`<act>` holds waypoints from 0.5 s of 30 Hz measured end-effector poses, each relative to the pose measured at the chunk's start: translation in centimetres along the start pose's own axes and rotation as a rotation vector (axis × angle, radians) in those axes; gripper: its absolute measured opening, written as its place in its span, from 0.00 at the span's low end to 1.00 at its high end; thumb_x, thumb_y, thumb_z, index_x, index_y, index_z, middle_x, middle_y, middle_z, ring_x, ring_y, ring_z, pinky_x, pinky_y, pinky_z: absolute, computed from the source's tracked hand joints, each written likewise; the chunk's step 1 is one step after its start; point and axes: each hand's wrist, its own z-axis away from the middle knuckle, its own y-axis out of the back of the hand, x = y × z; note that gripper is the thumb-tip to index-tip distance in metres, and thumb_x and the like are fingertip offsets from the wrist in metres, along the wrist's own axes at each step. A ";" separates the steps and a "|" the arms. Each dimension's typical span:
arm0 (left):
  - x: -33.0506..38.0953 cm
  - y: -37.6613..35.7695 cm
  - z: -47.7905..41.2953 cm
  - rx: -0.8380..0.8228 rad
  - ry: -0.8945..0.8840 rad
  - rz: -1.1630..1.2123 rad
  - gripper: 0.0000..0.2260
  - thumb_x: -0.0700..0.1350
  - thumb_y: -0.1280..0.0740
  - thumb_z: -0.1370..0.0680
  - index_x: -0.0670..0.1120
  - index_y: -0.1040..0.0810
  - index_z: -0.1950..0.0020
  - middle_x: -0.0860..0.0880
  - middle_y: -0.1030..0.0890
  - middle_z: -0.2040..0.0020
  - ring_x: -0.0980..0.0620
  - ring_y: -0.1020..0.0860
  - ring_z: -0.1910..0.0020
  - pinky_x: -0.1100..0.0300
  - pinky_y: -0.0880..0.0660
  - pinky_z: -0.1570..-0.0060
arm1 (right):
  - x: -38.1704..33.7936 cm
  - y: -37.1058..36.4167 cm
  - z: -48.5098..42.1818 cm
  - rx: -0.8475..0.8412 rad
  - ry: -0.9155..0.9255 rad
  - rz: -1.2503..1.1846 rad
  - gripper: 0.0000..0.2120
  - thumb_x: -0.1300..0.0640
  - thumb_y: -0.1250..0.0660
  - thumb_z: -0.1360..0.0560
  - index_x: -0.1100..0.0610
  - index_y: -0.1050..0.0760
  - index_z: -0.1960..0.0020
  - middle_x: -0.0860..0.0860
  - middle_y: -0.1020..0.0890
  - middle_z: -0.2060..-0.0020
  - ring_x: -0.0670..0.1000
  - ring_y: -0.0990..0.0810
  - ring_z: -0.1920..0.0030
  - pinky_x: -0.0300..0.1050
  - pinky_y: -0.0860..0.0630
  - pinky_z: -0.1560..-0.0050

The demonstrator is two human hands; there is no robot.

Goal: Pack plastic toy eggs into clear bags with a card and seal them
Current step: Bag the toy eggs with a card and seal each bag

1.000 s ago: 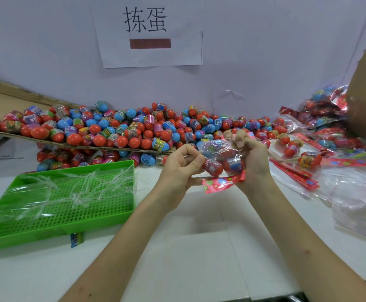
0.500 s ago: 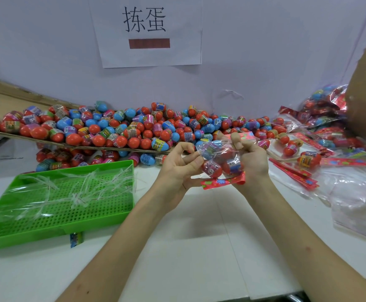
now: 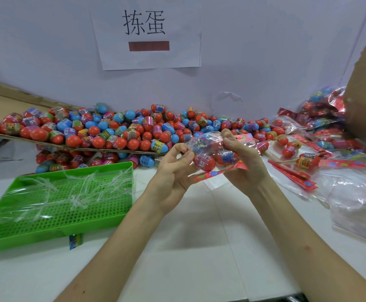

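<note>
Head view
Left hand [image 3: 173, 168]: thumb and forefinger pinched on the left edge of the clear bag [image 3: 208, 147]; other fingers loosely curled.
Right hand [image 3: 243, 162]: fingers and thumb clamped on the bag's upper right part.
Clear bag: held between both hands above the table [image 3: 199, 247]; bagged eggs [image 3: 205, 161] just below the fingertips.
Card [image 3: 208, 175]: red patterned strip, poking out under the bag between the palms.
Loose eggs [image 3: 112, 131]: red and blue heap beyond the fingertips; label print too small to read.
Sign [image 3: 147, 33]: on the wall above the fingers, reads "拣蛋", with a red bar beneath.
Green tray [image 3: 57, 221]: left of the left hand, with clear strips inside.
Spare cards [image 3: 293, 176]: right of the right hand.
</note>
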 end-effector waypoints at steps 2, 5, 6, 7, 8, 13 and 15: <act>0.0 0.0 0.1 -0.011 0.001 0.030 0.06 0.39 0.33 0.25 0.47 0.29 0.54 0.47 0.14 0.48 0.47 0.14 0.53 0.53 0.15 0.55 | 0.0 -0.3 0.2 0.015 0.007 -0.004 0.20 0.56 0.13 0.43 0.54 0.16 0.55 0.51 0.17 0.55 0.51 0.16 0.51 0.45 0.17 0.49; 0.2 0.0 0.1 -0.006 -0.005 0.070 0.06 0.38 0.34 0.25 0.47 0.29 0.54 0.47 0.14 0.48 0.49 0.13 0.53 0.52 0.16 0.51 | 0.1 -0.6 0.3 0.053 0.018 -0.003 0.25 0.53 0.12 0.45 0.54 0.13 0.50 0.53 0.13 0.49 0.54 0.14 0.47 0.48 0.17 0.50; 0.2 0.1 0.1 0.002 -0.006 0.077 0.06 0.38 0.34 0.25 0.47 0.29 0.54 0.47 0.14 0.48 0.49 0.13 0.52 0.52 0.16 0.51 | 0.1 -0.7 0.3 0.053 0.027 0.013 0.26 0.52 0.12 0.45 0.53 0.13 0.48 0.54 0.13 0.47 0.55 0.14 0.45 0.48 0.17 0.50; 0.2 0.1 0.1 0.010 -0.005 0.084 0.06 0.38 0.34 0.25 0.46 0.29 0.54 0.47 0.13 0.48 0.49 0.13 0.52 0.52 0.16 0.52 | 0.2 -0.8 0.3 0.045 0.030 0.029 0.27 0.50 0.12 0.44 0.52 0.13 0.46 0.53 0.14 0.44 0.55 0.15 0.43 0.48 0.17 0.49; 0.2 0.1 0.1 0.014 -0.006 0.087 0.05 0.38 0.34 0.24 0.46 0.29 0.53 0.47 0.13 0.48 0.49 0.13 0.52 0.52 0.15 0.53 | 0.2 -0.8 0.3 0.027 0.034 0.047 0.27 0.49 0.13 0.42 0.51 0.13 0.45 0.53 0.14 0.42 0.55 0.15 0.41 0.48 0.17 0.48; 0.2 0.0 0.3 -0.041 -0.009 0.094 0.05 0.38 0.36 0.22 0.47 0.30 0.54 0.49 0.14 0.50 0.50 0.14 0.51 0.57 0.15 0.56 | -0.1 -0.3 0.6 -0.052 0.062 0.030 0.20 0.55 0.21 0.30 0.50 0.16 0.38 0.52 0.17 0.36 0.54 0.19 0.35 0.48 0.19 0.40; 0.2 -0.1 0.3 -0.044 -0.009 0.104 0.05 0.37 0.36 0.22 0.47 0.30 0.54 0.49 0.14 0.51 0.50 0.14 0.51 0.56 0.15 0.54 | -0.2 -0.1 0.7 -0.071 0.066 0.042 0.16 0.60 0.30 0.24 0.49 0.16 0.38 0.51 0.17 0.37 0.53 0.19 0.36 0.47 0.20 0.40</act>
